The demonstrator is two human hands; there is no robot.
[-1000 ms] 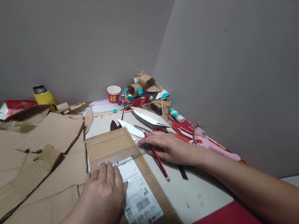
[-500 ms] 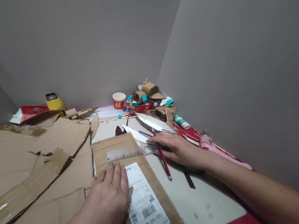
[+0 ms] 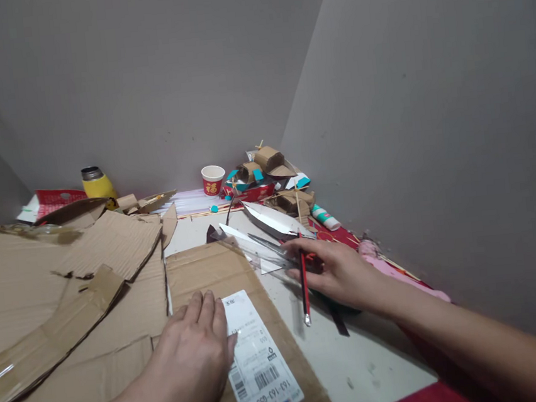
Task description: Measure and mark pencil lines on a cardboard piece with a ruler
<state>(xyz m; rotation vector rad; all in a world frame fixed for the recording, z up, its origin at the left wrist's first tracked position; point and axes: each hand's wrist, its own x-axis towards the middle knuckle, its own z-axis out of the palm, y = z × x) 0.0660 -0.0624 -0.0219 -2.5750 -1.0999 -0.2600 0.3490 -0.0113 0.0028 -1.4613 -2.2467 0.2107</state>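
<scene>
Tabletop (image 3: 374, 374) mostly under cover, with loose corrugated cardboard sheets (image 3: 18, 263) spread across the left. And just beside, straight in front: the taped brown cardboard panel (image 3: 280, 326), flat on the surface, shipping label and all. Not cut into, so far as visible; no pencil line to be made out, either, though too soft at this size to rule out a faint one. Early going on this piece, by the look of it, with any marking and cutting apparently left to do.

Over to the left hand (image 3: 196, 340): lies palm down on the panel, fingers straight and nearly together, apparently pressing, with nothing in its grasp. Across to the right hand (image 3: 328, 264): half curled, off to the panel's right, pinching two things at once! More below on those.

Behind, finished-looking work: small cardboard-and-paper models (image 3: 268, 158) in the far corner, plus a folded white paper hull (image 3: 272, 218), pointed at the far end.

Down to the shipping label (image 3: 262, 359), just beside the left fingers. Then the clear ruler (image 3: 254, 253), blurred, angled past the panel's far right corner; cannot tell, touching or lifted. Last, the red-and-black pencil (image 3: 304, 286), slung between the right fingers, silvery end nearest, not in a writing hold.
</scene>
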